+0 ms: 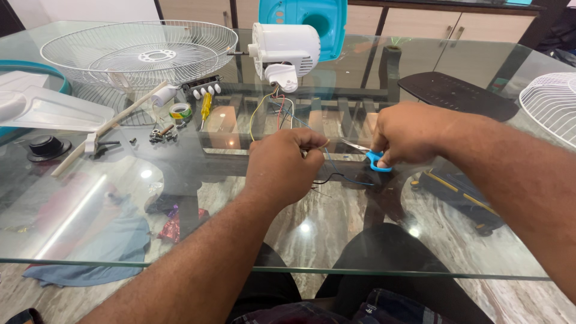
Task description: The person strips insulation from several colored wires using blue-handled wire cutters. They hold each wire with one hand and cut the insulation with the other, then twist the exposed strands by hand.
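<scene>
The left hand (285,165) is curled tight into a fist above the clear glass table (360,240). It pinches a bunch of thin coloured wires (273,111) between its fingers. The wires run up from the fist to the white plastic fan motor (285,51), which sits at the far side of the table.

The right hand (408,132) is closed around a small pair of scissors with blue plastic handles (375,159). The silver blades point toward the left hand and come very close to it. It looks like the blades are at a wire, but the tips are too small to see well. A thin black wire and a blue wire (345,178) lie on the glass just below the two hands.

To the left of the motor rests a round white wire fan guard (141,54). Near it lie a small roll of tape (180,111), a yellow-handled screwdriver (206,108) and a little pile of metal screws (162,135). A black round knob (45,147) sits by the left edge. A blue plastic fan cover (312,21) stands behind the motor. Another white wire guard (552,105) shows at the right edge.
</scene>
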